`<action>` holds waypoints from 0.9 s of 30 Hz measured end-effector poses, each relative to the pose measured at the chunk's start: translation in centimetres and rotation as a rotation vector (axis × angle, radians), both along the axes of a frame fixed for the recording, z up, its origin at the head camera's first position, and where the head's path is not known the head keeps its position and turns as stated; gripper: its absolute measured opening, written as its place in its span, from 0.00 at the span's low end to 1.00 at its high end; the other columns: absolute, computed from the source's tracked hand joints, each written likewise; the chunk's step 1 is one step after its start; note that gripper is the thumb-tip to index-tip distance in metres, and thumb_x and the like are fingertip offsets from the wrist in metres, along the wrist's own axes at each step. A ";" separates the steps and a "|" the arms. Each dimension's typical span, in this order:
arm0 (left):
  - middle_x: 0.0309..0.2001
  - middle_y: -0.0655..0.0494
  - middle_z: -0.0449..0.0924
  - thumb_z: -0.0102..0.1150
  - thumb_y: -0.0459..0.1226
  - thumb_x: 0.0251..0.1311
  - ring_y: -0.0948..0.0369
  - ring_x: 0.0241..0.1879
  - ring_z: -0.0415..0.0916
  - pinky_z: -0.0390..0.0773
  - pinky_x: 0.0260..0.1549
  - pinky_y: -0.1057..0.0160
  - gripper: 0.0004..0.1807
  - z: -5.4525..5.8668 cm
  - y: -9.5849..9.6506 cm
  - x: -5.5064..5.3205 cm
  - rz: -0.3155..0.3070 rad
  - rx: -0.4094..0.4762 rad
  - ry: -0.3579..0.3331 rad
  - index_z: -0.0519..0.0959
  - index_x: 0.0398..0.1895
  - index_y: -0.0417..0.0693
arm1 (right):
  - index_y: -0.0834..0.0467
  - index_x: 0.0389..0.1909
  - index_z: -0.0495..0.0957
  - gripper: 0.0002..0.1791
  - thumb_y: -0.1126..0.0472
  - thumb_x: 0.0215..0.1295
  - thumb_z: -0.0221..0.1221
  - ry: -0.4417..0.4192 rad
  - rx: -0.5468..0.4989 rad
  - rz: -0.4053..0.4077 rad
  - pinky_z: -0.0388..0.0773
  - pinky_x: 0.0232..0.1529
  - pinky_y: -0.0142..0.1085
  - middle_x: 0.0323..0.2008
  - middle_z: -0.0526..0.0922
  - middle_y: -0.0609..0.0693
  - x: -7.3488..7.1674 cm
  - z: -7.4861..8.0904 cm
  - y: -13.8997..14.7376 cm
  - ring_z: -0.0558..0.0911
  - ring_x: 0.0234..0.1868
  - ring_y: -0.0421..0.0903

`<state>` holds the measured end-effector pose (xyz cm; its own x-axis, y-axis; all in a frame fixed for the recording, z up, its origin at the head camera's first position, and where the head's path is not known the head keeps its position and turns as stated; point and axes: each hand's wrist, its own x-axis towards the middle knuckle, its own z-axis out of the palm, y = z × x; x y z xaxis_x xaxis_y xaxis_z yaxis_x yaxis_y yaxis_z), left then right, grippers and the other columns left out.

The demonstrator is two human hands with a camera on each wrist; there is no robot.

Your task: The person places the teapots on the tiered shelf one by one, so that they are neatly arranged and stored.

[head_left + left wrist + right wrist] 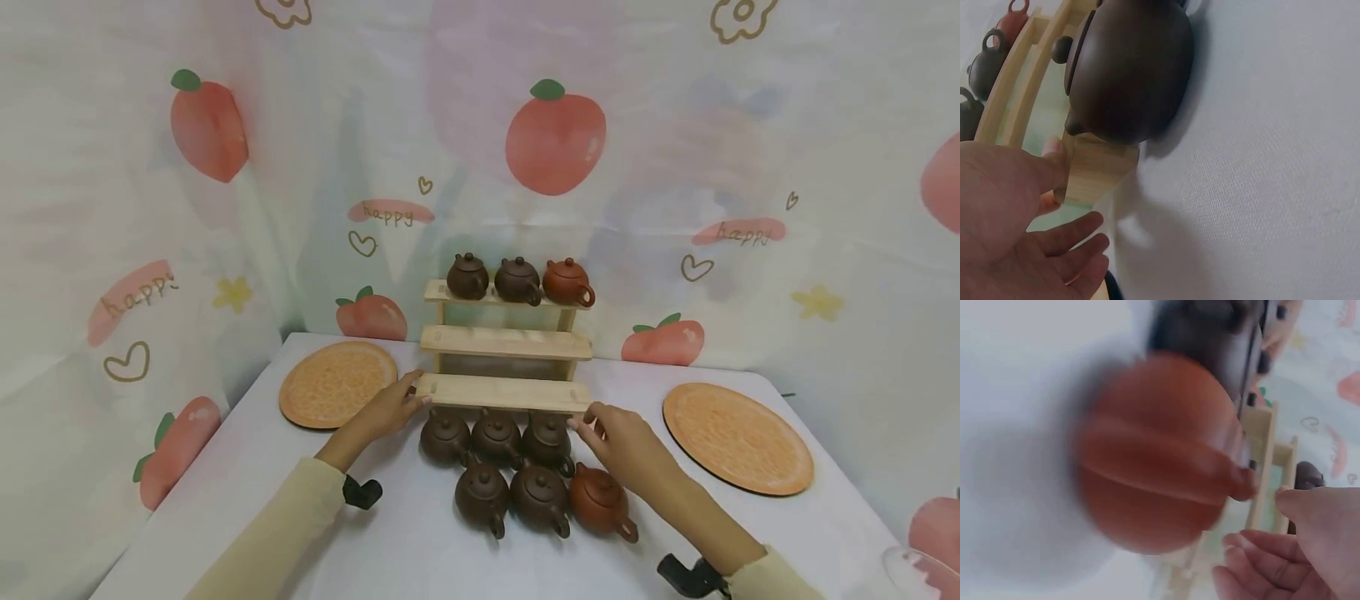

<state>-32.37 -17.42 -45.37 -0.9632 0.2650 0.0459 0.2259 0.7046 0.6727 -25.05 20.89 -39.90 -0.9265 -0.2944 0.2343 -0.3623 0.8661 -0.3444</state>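
Nearest the head camera lay the person's pale sleeves (273, 529), reaching in from the lower corners. Beyond them stood two rows of teapots, with a red-brown teapot (598, 498) at the right of the nearer row.

The wooden rack (502, 342) stood upright behind those rows, near the middle of the table. Its long axis ran crosswise between the hands, so its lowest plank (498, 392) lay to the right of the left fingers and to the left of the right ones. Neither hand was clearly nearer: each was at one end of that plank. The left hand (387, 408) appeared to pinch its end between thumb and finger, the other fingers loose. The right hand (626, 442) was bent at the opposite corner; whether it gripped the wood could not be told. The rack's top tier bore three more teapots.
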 end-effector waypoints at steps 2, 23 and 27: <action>0.65 0.28 0.76 0.52 0.43 0.82 0.37 0.67 0.75 0.72 0.65 0.38 0.33 0.1 -0.1 0.1 0.003 0.002 -0.005 0.58 0.81 0.36 | 0.60 0.40 0.80 0.19 0.46 0.78 0.61 -0.042 0.016 -0.021 0.72 0.28 0.37 0.23 0.75 0.46 1.2 -0.7 0.6 0.73 0.24 0.41; 0.65 0.27 0.76 0.52 0.43 0.82 0.35 0.66 0.75 0.73 0.64 0.37 0.34 0.3 -0.2 0.4 0.010 0.015 -0.020 0.56 0.81 0.35 | 0.54 0.30 0.72 0.21 0.46 0.66 0.71 -0.299 -0.003 -0.121 0.69 0.32 0.40 0.21 0.66 0.44 8.4 -4.8 3.2 0.71 0.27 0.44; 0.65 0.27 0.76 0.51 0.43 0.82 0.36 0.65 0.75 0.74 0.63 0.38 0.34 0.3 0.0 0.3 0.007 0.002 -0.021 0.56 0.82 0.35 | 0.57 0.35 0.78 0.15 0.50 0.69 0.69 -0.280 0.010 -0.125 0.81 0.39 0.49 0.29 0.83 0.48 8.6 -5.1 3.3 0.84 0.34 0.49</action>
